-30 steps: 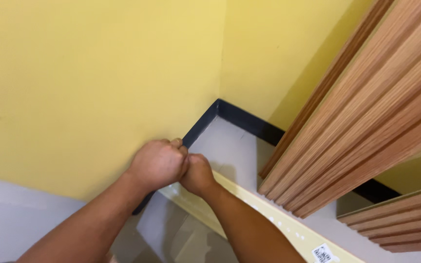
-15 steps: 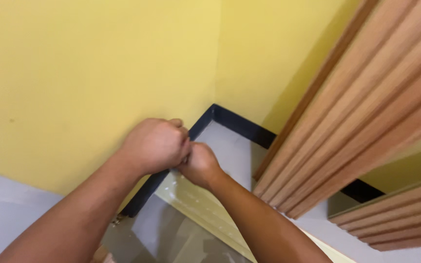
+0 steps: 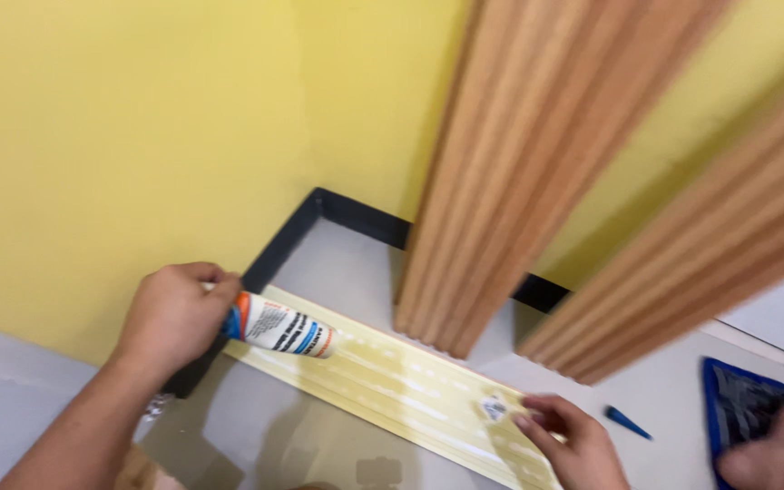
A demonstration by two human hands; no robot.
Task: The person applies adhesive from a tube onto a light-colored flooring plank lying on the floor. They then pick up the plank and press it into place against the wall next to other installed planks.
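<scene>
Glue tube (image 3: 279, 328) in left hand (image 3: 172, 316); right hand (image 3: 563, 438) on pale strip (image 3: 410, 390).

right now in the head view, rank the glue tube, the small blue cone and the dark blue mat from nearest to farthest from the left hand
From the left hand:
1. Glue tube, held in that hand, over the pale yellow strip.
2. Small blue cone, on the floor, far right.
3. Dark blue mat, at the right edge.
</scene>
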